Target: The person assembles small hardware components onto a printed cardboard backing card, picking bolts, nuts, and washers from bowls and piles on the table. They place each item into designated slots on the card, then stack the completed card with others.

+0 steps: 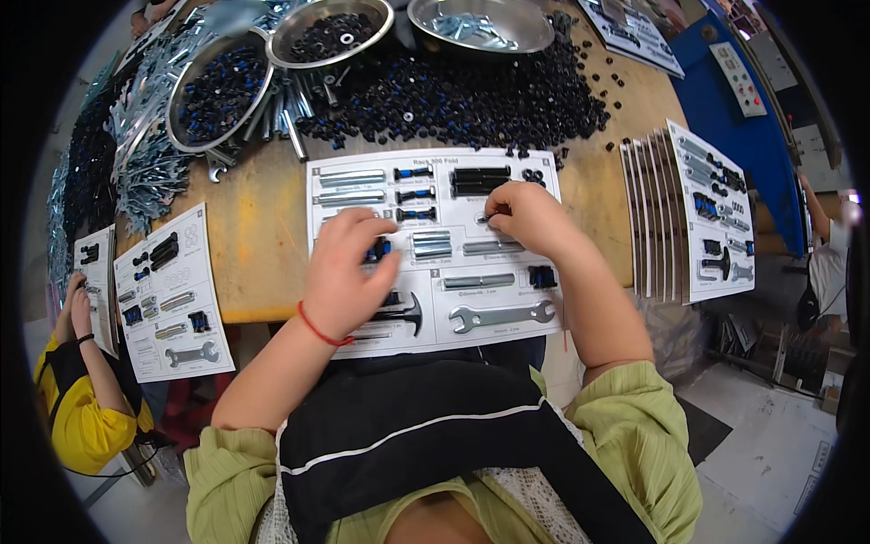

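A white printed card (426, 340) lies in front of me, bearing rows of silver tubes, black bolts, a black hammer-shaped piece (415, 314) and a flat silver wrench (501, 315). My left hand (349, 272) is over the card's left half, thumb and fingers apart around a group of black-and-blue bolts (379, 249); its palm side is hidden. My right hand (530, 216) is closed in a pinch at the right half, fingertips by a small silver piece (483, 218) that they mostly cover. Black bolts (480, 180) and a silver tube (489, 247) are near it.
Steel bowls of small hardware, including one of silver pieces (480, 23), stand at the back beside a heap of black nuts (453, 100). Silver wrenches (149, 172) are piled left. Upright cards (711, 213) stand right, another card (177, 299) left. A yellow-sleeved person (91, 399) works at left.
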Available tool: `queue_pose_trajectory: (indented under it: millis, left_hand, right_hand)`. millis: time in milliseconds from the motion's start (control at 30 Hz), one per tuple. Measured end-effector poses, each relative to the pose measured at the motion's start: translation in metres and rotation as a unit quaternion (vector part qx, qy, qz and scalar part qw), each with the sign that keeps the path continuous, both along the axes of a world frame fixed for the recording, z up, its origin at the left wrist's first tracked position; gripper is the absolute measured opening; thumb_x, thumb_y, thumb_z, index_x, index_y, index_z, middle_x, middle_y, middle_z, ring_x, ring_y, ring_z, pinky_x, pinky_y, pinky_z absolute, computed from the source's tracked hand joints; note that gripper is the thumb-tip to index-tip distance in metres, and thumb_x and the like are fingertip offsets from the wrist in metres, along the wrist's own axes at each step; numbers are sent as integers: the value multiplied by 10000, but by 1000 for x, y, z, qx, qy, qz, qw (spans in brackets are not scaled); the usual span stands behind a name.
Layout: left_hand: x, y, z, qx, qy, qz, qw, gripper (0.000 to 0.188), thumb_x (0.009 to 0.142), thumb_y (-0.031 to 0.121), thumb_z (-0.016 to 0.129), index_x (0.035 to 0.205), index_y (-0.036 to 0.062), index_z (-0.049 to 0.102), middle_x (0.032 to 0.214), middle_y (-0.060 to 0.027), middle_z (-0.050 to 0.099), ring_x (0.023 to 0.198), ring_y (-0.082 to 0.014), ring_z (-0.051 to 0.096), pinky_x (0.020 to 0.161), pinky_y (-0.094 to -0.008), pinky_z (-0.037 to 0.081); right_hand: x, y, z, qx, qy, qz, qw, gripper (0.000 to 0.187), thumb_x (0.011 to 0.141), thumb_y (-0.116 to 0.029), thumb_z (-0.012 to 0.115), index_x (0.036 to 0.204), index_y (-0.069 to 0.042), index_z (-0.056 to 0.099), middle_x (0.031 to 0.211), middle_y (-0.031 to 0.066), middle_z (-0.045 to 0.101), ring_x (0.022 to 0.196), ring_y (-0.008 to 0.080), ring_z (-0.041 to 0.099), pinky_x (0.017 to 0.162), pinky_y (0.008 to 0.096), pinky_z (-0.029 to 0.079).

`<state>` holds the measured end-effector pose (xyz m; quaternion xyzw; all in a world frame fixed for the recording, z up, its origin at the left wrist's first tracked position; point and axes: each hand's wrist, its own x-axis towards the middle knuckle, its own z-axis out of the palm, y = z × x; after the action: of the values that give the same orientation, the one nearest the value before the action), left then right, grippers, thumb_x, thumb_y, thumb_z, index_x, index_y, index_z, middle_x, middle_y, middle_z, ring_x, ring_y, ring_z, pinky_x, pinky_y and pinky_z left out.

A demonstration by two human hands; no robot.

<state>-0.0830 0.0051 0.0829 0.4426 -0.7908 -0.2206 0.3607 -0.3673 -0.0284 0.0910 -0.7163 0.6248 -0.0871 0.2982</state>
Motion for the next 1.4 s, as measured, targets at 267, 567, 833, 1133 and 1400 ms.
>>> queue_pose_trajectory:
  millis: [267,567,833,1133,1400]
  left_hand:
    - [-87,-3,-6,-36,-202,-101,974,497,766,302,761,1202,102,633,1406,-178,459,1380,-395,340,1105,-533,316]
    - [-102,1,-12,-18,-270,-97,958,589,761,447,773,1245,140,639,1466,-170,398,1422,-427,257,1142,-613,207]
    - [-110,-3,-19,-33,-286,-73,955,496,843,366,696,1288,163,616,1524,-146,356,1442,-407,240,1148,-616,182]
    - [-107,-8,-14,-17,-305,-56,950,434,850,308,691,1253,152,648,1530,-148,357,1457,-398,231,1159,-611,162]
    - [-108,-8,-15,-10,-300,-67,952,472,843,304,705,1287,165,622,1526,-154,358,1449,-398,245,1155,-608,175]
  right_hand:
    - [-36,25,-28,-97,-105,-93,985,216,833,-20,617,1033,-44,694,942,159,704,893,337,671,791,408,531]
    - [-47,54,-37,-265,-26,-30,963,249,820,-4,637,1059,-59,684,1175,131,636,1053,324,610,858,397,506]
    - [-22,63,-34,-254,12,76,964,307,801,-289,742,1061,-127,715,1454,135,463,1368,401,347,1048,557,312]
    - [-30,61,-34,-243,78,39,966,401,822,-382,728,1174,-191,705,1506,137,399,1403,423,290,1084,630,234]
    - [-27,59,-38,-240,71,25,968,397,837,-354,720,1198,-193,694,1509,149,387,1400,431,287,1087,631,226]
